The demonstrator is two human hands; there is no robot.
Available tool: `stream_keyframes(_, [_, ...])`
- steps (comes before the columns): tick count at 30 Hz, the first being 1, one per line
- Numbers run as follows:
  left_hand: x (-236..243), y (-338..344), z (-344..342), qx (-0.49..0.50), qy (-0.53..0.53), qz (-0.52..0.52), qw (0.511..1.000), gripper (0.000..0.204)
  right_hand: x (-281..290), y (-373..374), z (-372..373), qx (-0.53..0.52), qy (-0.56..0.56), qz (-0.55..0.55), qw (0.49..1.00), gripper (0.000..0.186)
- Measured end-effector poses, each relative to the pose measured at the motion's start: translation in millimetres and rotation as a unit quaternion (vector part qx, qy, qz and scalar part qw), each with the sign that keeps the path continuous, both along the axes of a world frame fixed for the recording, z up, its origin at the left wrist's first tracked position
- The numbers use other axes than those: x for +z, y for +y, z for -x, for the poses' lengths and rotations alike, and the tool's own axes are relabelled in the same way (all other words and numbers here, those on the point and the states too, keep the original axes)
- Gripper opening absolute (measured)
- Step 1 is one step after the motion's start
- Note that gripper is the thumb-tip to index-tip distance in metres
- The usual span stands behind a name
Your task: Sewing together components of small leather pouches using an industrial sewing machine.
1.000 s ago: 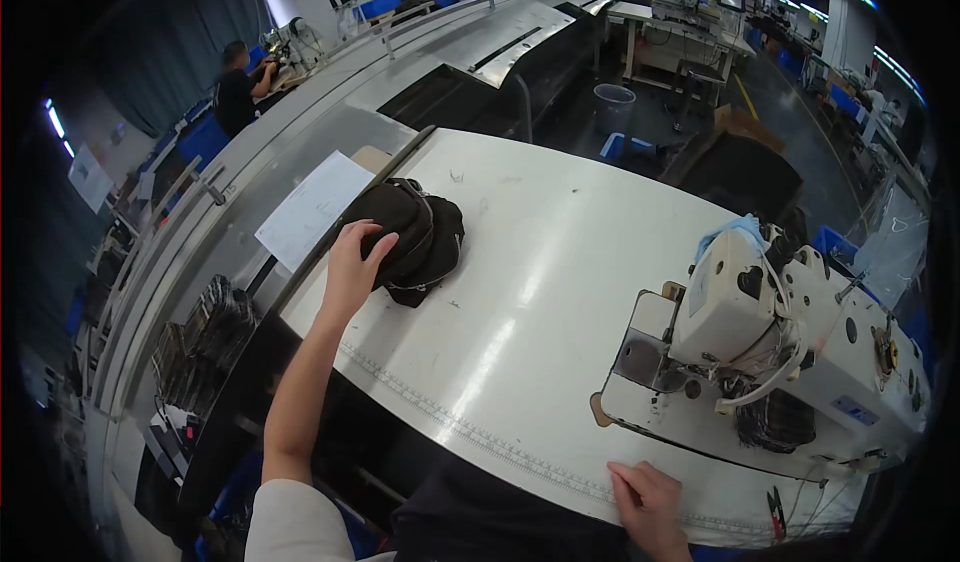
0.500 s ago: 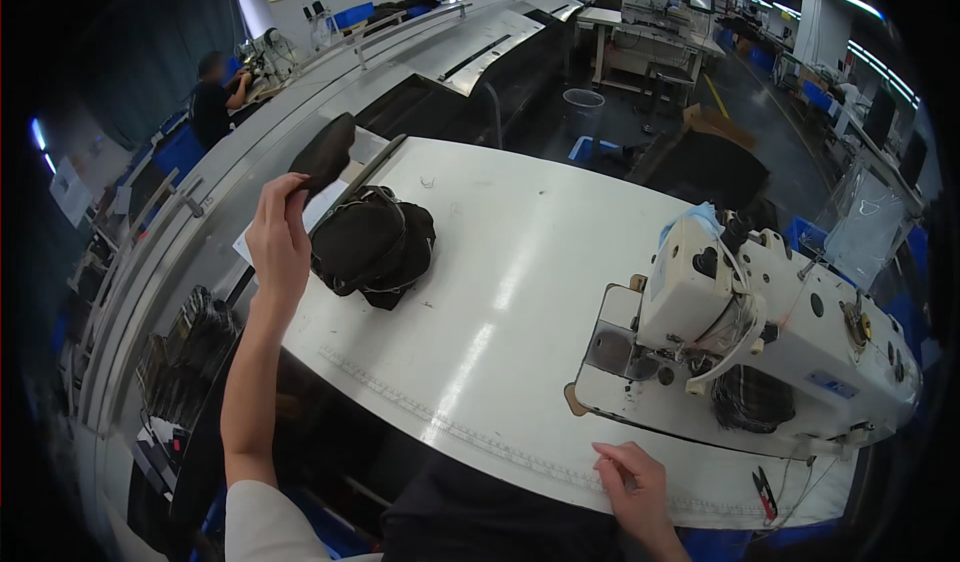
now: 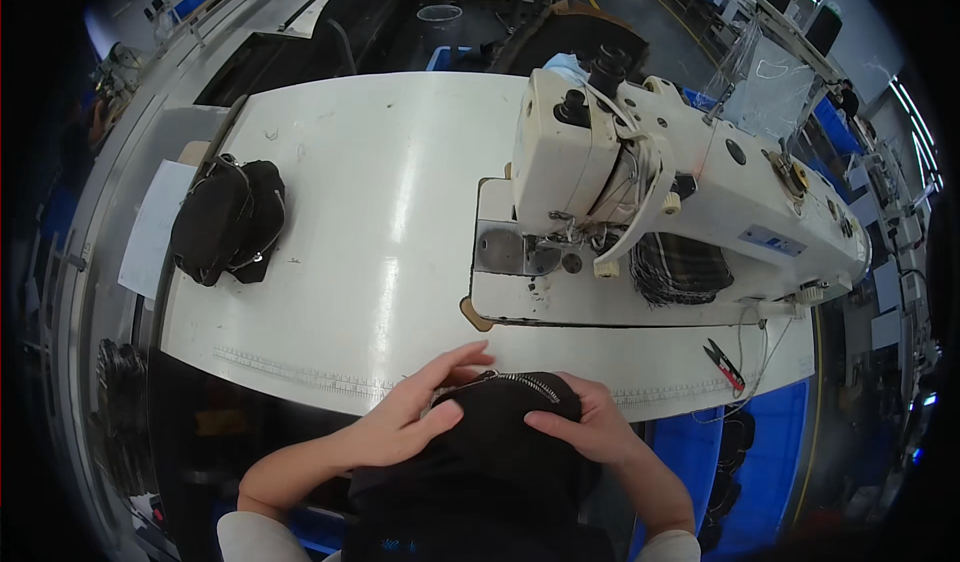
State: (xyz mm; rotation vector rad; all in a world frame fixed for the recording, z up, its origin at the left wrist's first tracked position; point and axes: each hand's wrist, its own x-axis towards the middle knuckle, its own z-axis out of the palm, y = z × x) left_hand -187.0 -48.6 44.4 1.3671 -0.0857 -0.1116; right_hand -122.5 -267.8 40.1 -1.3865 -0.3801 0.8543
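A black fabric piece with a metal zipper [image 3: 530, 384] along its curved upper edge is held at the table's front edge, close to my body. My right hand [image 3: 598, 424] grips its right side, thumb on top and fingers behind. At the left end, my left hand [image 3: 415, 412] has the fabric between thumb and fingers, fairly loosely. Part of the piece blends into my dark clothing. Just beyond my hands stands a white sewing machine [image 3: 590, 162], its needle area partly hidden by the head. A bundle of black zippered pieces [image 3: 230, 222] lies at the table's left end.
A stack of dark fabric pieces [image 3: 680, 267] sits under the machine arm. Thread snips [image 3: 724, 367] with red handles lie at the right front beside loose thread. A printed ruler strip [image 3: 300, 372] runs along the front edge. Blue bins [image 3: 770, 452] stand below the right side.
My left hand has brought a dark piece from above the left bundle to the front edge. My right hand has moved from resting on the table to gripping it. The view has swung right and down.
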Motion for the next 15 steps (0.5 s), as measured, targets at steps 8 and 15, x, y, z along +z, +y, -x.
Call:
stream_keyframes(8, [13.2, 8.3, -25.8, -0.189, 0.259, 0.087, 0.943, 0.021, 13.5, 1.1, -1.1, 0.070, -0.043, -0.007, 0.997, 0.011])
stream_keyframes(15, [24.9, 17.4, -26.3, -0.251, 0.307, 0.074, 0.915, 0.019, 6.9, 2.0, 4.1, 0.043, 0.091, -0.084, 0.991, 0.011])
